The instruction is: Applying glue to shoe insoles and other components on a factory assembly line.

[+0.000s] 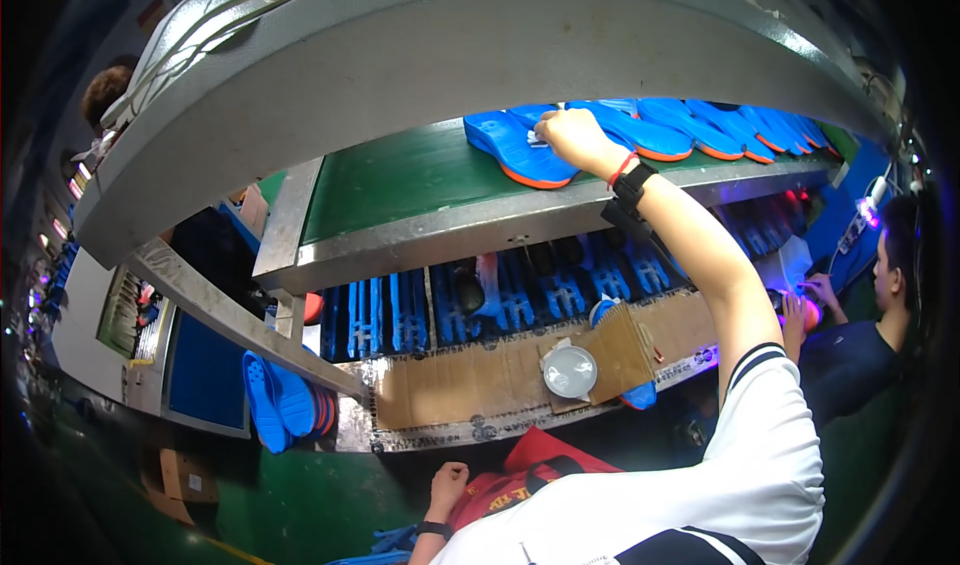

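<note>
The right hand (pixel 573 137) is over a smooth, curved, orange-edged blue sole (pixel 512 155).

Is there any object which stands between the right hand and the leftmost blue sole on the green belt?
No obstacle shows. The right hand is at the leftmost blue sole on the green belt, with only a small white item in its grip. The grey beam hides the belt's far side.

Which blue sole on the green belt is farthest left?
The blue sole at the row's left end, showing left of and below the right hand in the picture; the other soles on the green belt start farther right.
</note>
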`<state>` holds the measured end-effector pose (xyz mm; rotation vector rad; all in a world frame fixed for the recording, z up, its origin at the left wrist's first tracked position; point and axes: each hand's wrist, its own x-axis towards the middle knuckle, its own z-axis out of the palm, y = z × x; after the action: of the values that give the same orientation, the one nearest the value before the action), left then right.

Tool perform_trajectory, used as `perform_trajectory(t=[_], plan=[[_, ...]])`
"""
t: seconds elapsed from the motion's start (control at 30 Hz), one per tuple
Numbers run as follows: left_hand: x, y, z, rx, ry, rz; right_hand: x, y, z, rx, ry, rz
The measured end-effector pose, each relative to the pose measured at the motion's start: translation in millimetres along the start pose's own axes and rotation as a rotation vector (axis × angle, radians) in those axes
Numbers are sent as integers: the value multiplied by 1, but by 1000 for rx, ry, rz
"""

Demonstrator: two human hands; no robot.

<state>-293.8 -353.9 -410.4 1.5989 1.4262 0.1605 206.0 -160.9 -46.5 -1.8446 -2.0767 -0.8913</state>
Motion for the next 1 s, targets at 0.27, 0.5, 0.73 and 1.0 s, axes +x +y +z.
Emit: perform_trajectory(t=[0.27, 0.5, 0.73, 1.0], plan=[[-3, 3, -1, 8, -20, 8, -4, -21, -24, -75, -154, -111], [3, 2, 2, 1, -26, 37, -16, 3, -50, 610, -138, 230], [3, 3, 1, 21, -54, 46, -53, -47, -110, 1621, -357, 658], [7, 8, 2, 47, -86, 107, -84, -71, -124, 2006, -461, 656]])
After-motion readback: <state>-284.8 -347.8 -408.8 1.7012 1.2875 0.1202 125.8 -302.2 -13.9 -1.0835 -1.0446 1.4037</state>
